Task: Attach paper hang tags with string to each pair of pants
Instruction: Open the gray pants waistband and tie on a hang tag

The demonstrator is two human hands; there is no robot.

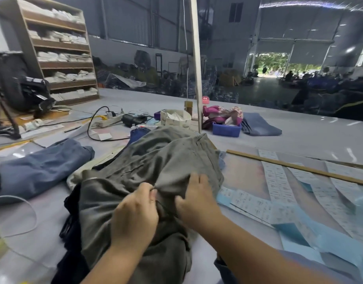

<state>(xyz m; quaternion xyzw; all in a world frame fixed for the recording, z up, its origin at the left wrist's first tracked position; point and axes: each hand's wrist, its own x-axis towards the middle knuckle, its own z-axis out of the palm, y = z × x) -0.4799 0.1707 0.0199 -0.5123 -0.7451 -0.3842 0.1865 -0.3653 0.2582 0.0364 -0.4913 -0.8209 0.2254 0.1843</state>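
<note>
A pair of grey-olive pants (148,160) lies bunched on top of a pile in front of me on the table. My left hand (135,214) pinches a fold of the grey fabric between thumb and fingers near the middle of the pile. My right hand (195,197) grips the same fabric just to the right, its fingers curled into the cloth. A thin dark string runs between the two hands. Darker pants (72,226) show under the pile at its left. Strips of printed paper labels (279,177) lie on the table to the right.
Folded blue jeans (43,165) lie at the left, another pair (260,124) at the back right. A wooden stick (295,167) crosses the right side. A blue tray (226,129), a white cup (175,117), a power strip (109,120) and a white pole (197,64) stand behind the pile.
</note>
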